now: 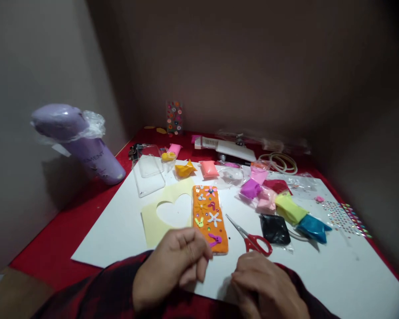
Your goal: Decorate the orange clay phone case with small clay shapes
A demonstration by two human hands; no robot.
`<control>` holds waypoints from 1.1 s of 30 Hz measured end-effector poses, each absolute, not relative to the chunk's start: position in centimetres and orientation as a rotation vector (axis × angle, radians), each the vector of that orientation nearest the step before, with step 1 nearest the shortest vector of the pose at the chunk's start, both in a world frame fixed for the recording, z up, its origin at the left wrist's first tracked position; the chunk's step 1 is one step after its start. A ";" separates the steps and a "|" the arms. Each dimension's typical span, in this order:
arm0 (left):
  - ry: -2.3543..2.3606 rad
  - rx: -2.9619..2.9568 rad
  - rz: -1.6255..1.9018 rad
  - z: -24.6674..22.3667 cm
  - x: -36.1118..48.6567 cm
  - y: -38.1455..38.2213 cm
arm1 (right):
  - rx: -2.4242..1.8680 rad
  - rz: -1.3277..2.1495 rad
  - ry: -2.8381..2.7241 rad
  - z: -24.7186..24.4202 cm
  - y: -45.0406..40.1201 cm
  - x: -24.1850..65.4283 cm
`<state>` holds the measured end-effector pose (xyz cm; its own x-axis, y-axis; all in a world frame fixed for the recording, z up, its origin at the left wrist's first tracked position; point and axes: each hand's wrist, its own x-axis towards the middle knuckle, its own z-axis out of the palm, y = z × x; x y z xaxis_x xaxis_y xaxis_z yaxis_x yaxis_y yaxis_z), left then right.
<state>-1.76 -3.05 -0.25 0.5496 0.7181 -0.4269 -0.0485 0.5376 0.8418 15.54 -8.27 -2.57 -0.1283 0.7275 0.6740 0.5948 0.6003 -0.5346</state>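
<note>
An orange phone case [204,219] covered with small clay flowers, bunny heads and gems lies flat on the white board [109,239]. My left hand [176,263] is curled shut just in front of its lower left corner; whatever its fingertips may hold is hidden. Lower right of the case, my right hand [267,285] is closed with its fingers pressed together, and I cannot see what is in them. Red-handled scissors [249,239] lie just above my right hand, blades toward the case. Yellow paper [149,226] with a heart-shaped cutout lies left of the case.
Clear phone cases [148,186] lie at the back left. Several clay packets, including black [275,229], blue [314,227] and orange [185,169], spread across the back and right. Gem stickers [344,217] lie far right. A purple bottle [93,155] leans at left; a decorated case [174,117] stands behind.
</note>
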 end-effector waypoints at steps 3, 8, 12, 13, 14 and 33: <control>0.907 0.894 0.713 -0.1 -2.4 -2.2 | -1.129 0.137 -1.827 -2.2 -8.5 15.3; 0.940 1.040 0.776 0.7 -2.9 -2.3 | -1.085 -0.021 -2.102 -3.6 -8.8 13.6; 1.012 1.529 0.627 0.9 -3.0 -3.1 | -1.087 -0.232 -2.331 -4.5 -8.8 13.2; 1.008 1.698 0.554 0.8 -3.0 -3.3 | -1.118 -0.225 -2.356 -4.7 -8.9 13.3; 0.993 1.858 0.479 0.6 -3.0 -3.4 | -1.153 -0.213 -2.360 -4.9 -9.0 13.4; 0.920 2.380 0.195 -0.6 -4.1 -4.7 | -1.583 -0.534 -2.228 -4.7 -10.5 15.0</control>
